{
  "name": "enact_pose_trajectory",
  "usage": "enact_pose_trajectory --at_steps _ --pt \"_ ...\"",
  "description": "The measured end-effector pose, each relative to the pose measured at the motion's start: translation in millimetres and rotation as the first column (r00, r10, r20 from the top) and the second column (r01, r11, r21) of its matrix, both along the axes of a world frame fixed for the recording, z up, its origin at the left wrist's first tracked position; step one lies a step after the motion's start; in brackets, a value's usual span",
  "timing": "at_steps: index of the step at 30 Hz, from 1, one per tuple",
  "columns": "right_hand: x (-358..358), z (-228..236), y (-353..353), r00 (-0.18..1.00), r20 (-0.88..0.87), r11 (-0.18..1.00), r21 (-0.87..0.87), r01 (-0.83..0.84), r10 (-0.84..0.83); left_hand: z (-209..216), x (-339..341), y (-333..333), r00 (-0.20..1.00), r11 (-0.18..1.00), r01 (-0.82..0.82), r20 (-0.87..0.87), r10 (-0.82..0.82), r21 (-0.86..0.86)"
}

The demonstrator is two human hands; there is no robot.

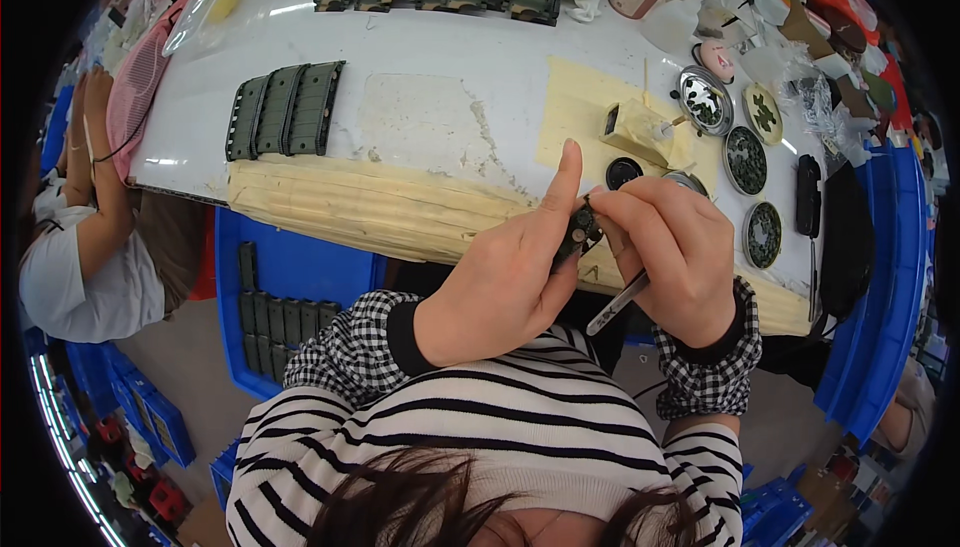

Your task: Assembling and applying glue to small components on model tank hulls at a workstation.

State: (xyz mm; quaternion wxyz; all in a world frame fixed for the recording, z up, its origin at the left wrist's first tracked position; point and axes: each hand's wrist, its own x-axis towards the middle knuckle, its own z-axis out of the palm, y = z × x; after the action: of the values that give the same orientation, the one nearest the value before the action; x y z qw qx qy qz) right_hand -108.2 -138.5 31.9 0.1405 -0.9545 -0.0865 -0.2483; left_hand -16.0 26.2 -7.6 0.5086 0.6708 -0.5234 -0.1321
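Observation:
Both hands meet close to my chest at the table's front edge. In my left hand (500, 277) is a small dark green part (577, 235) with a round tan spot, gripped between fingers with the thumb pointing up. My right hand (685, 252) closes around metal tweezers (618, 307), whose flat end sticks out below the palm. Its fingertips are at the upper end of the part; the tweezers' tips are hidden. Just beyond the hands lie a black round cap (624, 172) and a tape-covered yellowish block (640, 135).
Round dishes of small dark green bits (745, 160) stand to the right, beside a black-handled screwdriver (808, 197). Rows of dark green parts (285, 112) lie left and at the back. A blue bin (228, 297) with similar parts is below the table. Another person (90, 257) sits left.

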Motion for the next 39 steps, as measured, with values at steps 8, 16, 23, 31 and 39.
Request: enact_pose_trajectory --at_steps 8,16,23,31,39 --pt "1.7 4.0 -6.7 0.994 -0.096 0.998 0.0 -0.055 0.055 3.6 -1.3 2.9 0.994 0.989 0.076 -0.082 -0.066 0.129" --pt "4.9 -10.7 -4.0 0.993 0.119 0.997 0.076 -0.028 0.019 2.7 0.7 -4.9 1.0 1.0 0.014 -0.009 -0.014 0.009" --pt "2.7 -3.1 -5.5 0.995 0.098 0.997 -0.082 -0.012 0.02 0.4 -1.4 -2.3 0.992 1.0 0.028 -0.127 -0.027 0.004" --pt "-0.9 -2.7 1.6 0.998 0.06 0.998 -0.062 0.019 -0.015 0.0 -0.8 -2.9 1.0 1.0 0.006 -0.017 -0.006 0.015" --pt "-2.4 1.9 4.5 0.999 -0.041 0.999 0.036 0.009 -0.008 2.0 -1.4 -2.6 1.0 0.999 0.019 -0.001 -0.019 0.042"
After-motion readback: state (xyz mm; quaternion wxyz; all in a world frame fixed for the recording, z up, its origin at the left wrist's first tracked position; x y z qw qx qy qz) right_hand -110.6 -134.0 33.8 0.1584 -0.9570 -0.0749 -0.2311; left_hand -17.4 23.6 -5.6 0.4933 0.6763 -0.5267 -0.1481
